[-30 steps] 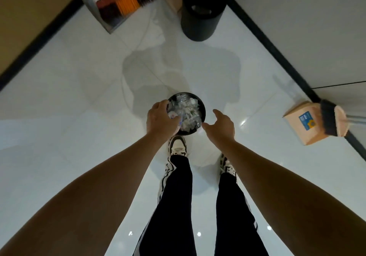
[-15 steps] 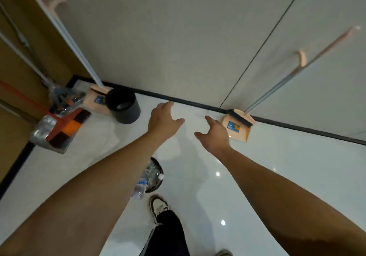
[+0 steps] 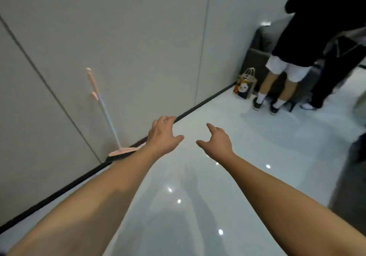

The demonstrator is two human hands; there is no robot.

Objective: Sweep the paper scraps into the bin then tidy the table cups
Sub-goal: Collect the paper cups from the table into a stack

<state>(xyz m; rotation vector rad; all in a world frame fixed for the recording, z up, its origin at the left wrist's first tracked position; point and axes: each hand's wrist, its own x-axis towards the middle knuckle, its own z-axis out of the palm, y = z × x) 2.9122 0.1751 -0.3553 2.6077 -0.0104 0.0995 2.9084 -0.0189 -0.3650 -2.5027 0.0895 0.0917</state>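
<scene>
Where grey wall (image 3: 118, 38) meets black skirting (image 3: 208, 99), glossy white floor (image 3: 247, 137) spreads.

Broom head (image 3: 122, 152) partly behind left forearm; bystanders (image 3: 285, 57) cut off at top edge.

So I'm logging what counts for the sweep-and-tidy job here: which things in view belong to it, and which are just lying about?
Belongs to the job:
- left hand, empty, fingers relaxed
- right hand, empty, fingers loosely spread
- pink broom leaning against the wall

Just lying about:
- panda gift bag on the floor by the wall
- two people standing beyond it

No bin, scraps or cups are in view.
</scene>
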